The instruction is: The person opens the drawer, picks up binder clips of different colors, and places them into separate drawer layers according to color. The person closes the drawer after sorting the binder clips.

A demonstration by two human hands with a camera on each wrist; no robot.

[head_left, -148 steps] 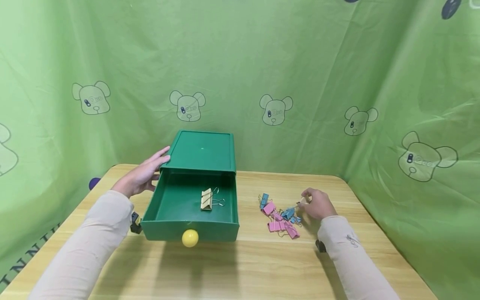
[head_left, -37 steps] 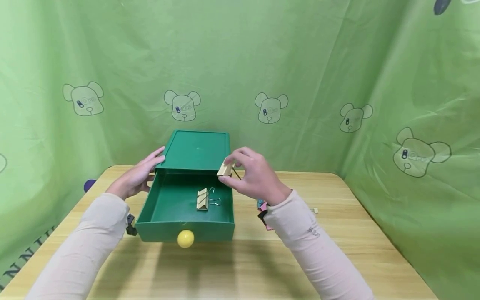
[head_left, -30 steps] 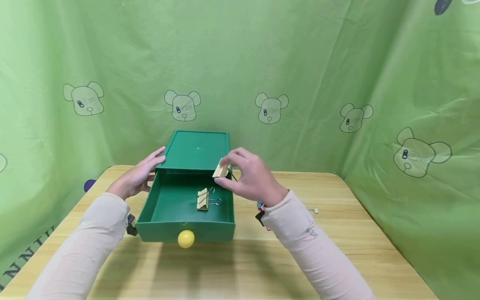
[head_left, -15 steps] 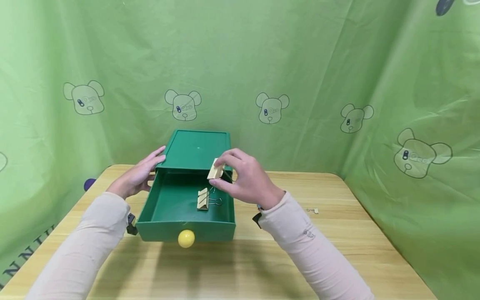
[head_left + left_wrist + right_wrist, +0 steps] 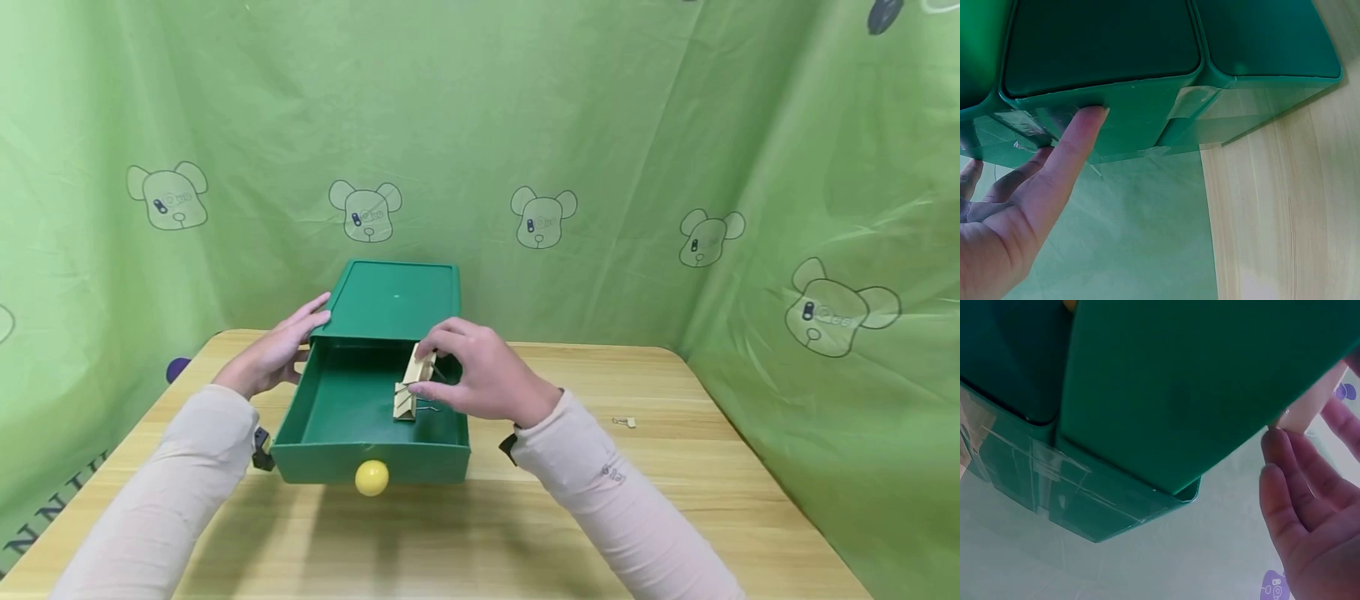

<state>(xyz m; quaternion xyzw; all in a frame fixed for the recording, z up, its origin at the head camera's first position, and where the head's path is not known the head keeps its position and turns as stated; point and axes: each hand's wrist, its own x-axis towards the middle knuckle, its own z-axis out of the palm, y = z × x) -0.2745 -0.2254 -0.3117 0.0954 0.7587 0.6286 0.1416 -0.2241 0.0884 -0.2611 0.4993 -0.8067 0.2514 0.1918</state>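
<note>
A green drawer box [image 5: 397, 300] stands on the table with its drawer [image 5: 322, 462] pulled out. My left hand [image 5: 270, 357] rests against the box's left side; in the left wrist view its extended fingers [image 5: 1072, 150] touch the green wall. Over the drawer, my right hand [image 5: 491, 379] pinches a cream binder clip [image 5: 417, 368] between thumb and fingers. A second cream binder clip [image 5: 403, 407] lies on the drawer floor, just below and partly overlapped by the held one. In the right wrist view the held clip is partly hidden by the box's green wall [image 5: 1197, 381].
A yellow ball knob [image 5: 372, 478] sits on the drawer front. One small cream binder clip [image 5: 628, 422] lies on the wooden table [image 5: 675, 500] at the right. The pink and blue clips are hidden behind my right forearm. A green curtain [image 5: 465, 100] surrounds the table.
My right hand picked up a cream binder clip at the right, brought it left over the drawer, and lowered it toward the clip inside. My left hand stays against the box.
</note>
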